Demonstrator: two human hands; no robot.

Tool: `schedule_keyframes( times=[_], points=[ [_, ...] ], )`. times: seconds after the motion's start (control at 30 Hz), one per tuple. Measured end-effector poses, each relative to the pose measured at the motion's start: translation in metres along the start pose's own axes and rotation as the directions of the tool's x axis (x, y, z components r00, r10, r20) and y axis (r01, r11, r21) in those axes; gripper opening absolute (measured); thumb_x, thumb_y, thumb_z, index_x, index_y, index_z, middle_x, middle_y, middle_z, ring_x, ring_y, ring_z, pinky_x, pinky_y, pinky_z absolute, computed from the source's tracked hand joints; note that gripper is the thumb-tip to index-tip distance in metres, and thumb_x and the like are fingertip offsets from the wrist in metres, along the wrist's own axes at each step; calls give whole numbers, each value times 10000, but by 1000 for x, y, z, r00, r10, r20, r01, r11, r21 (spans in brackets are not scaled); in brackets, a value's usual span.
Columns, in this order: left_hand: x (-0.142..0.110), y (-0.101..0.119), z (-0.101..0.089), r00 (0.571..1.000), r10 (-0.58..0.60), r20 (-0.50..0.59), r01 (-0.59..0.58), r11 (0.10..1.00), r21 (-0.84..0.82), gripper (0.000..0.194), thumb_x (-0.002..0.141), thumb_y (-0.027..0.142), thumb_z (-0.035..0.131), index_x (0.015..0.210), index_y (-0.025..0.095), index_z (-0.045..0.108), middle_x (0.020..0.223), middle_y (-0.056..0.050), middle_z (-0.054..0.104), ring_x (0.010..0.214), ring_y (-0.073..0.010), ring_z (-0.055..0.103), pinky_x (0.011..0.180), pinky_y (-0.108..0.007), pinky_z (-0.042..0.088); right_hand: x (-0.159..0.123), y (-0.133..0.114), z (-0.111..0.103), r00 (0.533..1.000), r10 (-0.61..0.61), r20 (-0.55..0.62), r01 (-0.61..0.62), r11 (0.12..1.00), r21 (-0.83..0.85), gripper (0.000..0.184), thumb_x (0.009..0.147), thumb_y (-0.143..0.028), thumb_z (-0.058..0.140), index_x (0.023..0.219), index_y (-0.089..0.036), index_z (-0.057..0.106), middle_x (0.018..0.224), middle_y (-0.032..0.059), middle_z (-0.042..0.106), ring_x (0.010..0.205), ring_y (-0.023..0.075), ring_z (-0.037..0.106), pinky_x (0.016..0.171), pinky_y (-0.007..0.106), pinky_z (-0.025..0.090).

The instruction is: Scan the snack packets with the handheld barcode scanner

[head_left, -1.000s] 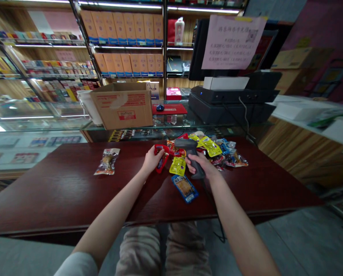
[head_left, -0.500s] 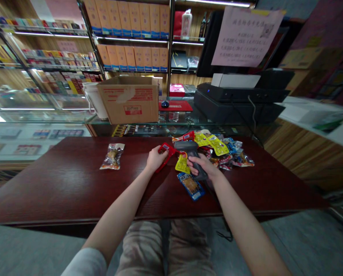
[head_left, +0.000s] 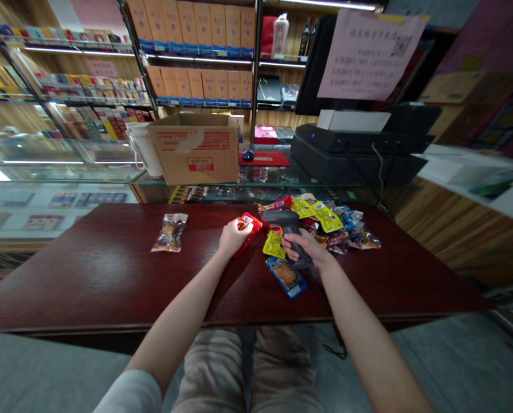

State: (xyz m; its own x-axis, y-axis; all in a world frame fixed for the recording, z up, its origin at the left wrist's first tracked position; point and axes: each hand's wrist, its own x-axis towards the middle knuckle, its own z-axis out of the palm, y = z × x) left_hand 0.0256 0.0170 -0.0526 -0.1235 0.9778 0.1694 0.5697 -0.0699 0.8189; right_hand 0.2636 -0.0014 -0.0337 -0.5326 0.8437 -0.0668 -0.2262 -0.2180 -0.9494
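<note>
My left hand (head_left: 231, 237) is closed on a red snack packet (head_left: 251, 222), which lies tilted just above or on the dark wooden table (head_left: 110, 275); I cannot tell which. A bright light falls on that packet. In my right hand (head_left: 302, 245) is a dark grey barcode scanner (head_left: 282, 218), its head pointing left at the red packet. Beneath the scanner lies a yellow packet (head_left: 274, 244), partly covered. A blue packet (head_left: 287, 277) rests nearer to me. Off to the left, a clear packet with brown food (head_left: 170, 232) lies alone.
Several colourful snack packets (head_left: 325, 218) are heaped behind and right of the scanner. A cardboard box (head_left: 196, 150) stands on the glass counter, with a mouse (head_left: 247, 155) on a red mat beside it. A black cash register (head_left: 355, 149) stands at the right. The scanner's cable hangs over the table's front edge.
The red packet has lit up brightly, where it was darker before. Both hands keep nearly the same place and grip. The view has shifted very slightly.
</note>
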Motion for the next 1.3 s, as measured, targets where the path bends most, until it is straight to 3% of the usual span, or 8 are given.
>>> schedule_keyframes(
  times=[0.23, 0.4, 0.53, 0.7, 0.83, 1.0, 1.13, 1.3],
  points=[
    [8, -4, -24, 998, -69, 13, 61, 942, 330, 341, 884, 512, 600, 1013, 223, 726, 1012, -144, 768, 956, -316, 706, 829, -377, 491, -1, -4, 1, 1000, -18, -5, 18, 1000, 7, 358, 738, -377, 802, 855, -197, 515, 618, -65, 548, 373, 52, 417, 376, 210, 321],
    [12, -19, -70, 947, -211, -244, 319, 731, 604, 449, 917, 422, 572, 1224, 103, 650, 1238, -295, 675, 1200, -459, 597, 995, -591, 406, -4, -10, -5, 994, -94, -55, 97, 994, 53, 340, 748, -362, 783, 850, -210, 497, 624, -72, 533, 382, 48, 396, 369, 205, 316],
    [3, -14, -77, 878, -82, -471, 407, 645, 647, 561, 907, 311, 568, 1405, 56, 516, 1464, -347, 476, 1337, -494, 455, 1028, -618, 375, -8, -16, -15, 975, -182, -131, 194, 978, 82, 327, 751, -371, 771, 825, -221, 490, 618, -76, 512, 377, 44, 356, 359, 206, 297],
    [-3, -6, -59, 973, -111, -204, 229, 609, 759, 394, 950, 190, 422, 1271, 108, 635, 1402, -274, 532, 1277, -438, 517, 991, -560, 438, -12, -22, -24, 957, -211, -198, 238, 963, 128, 303, 764, -352, 751, 907, -225, 516, 631, -82, 486, 387, 46, 340, 362, 204, 284],
    [0, -18, -63, 957, -182, -227, 291, 580, 761, 499, 937, 82, 295, 1315, 108, 620, 1407, -273, 537, 1264, -437, 539, 983, -580, 434, -13, -22, -23, 955, -216, -205, 246, 959, 138, 318, 754, -351, 763, 895, -224, 508, 637, -78, 493, 394, 49, 356, 366, 206, 288],
    [2, -20, -58, 969, -45, -242, 225, 559, 798, 505, 930, 209, 465, 1418, 125, 566, 1521, -284, 456, 1403, -506, 394, 1111, -701, 225, -10, -21, -21, 958, -207, -196, 238, 960, 147, 360, 734, -366, 790, 826, -233, 468, 629, -79, 506, 388, 51, 366, 365, 210, 310],
    [9, 5, -22, 990, 125, -61, -38, 666, 745, 497, 959, 351, 491, 1399, 132, 569, 1440, -252, 552, 1366, -416, 481, 1172, -584, 246, -6, -18, -23, 963, -196, -185, 225, 962, 155, 359, 737, -384, 791, 861, -233, 489, 634, -81, 515, 386, 55, 382, 366, 216, 337],
    [33, 40, 35, 978, -76, 195, -36, 855, 517, 534, 947, 594, 477, 1205, 157, 644, 1278, -225, 677, 1211, -375, 631, 995, -481, 462, -2, -13, -23, 959, -206, -196, 241, 955, 174, 354, 740, -385, 792, 885, -224, 513, 628, -80, 525, 384, 55, 400, 359, 206, 343]
  ],
)
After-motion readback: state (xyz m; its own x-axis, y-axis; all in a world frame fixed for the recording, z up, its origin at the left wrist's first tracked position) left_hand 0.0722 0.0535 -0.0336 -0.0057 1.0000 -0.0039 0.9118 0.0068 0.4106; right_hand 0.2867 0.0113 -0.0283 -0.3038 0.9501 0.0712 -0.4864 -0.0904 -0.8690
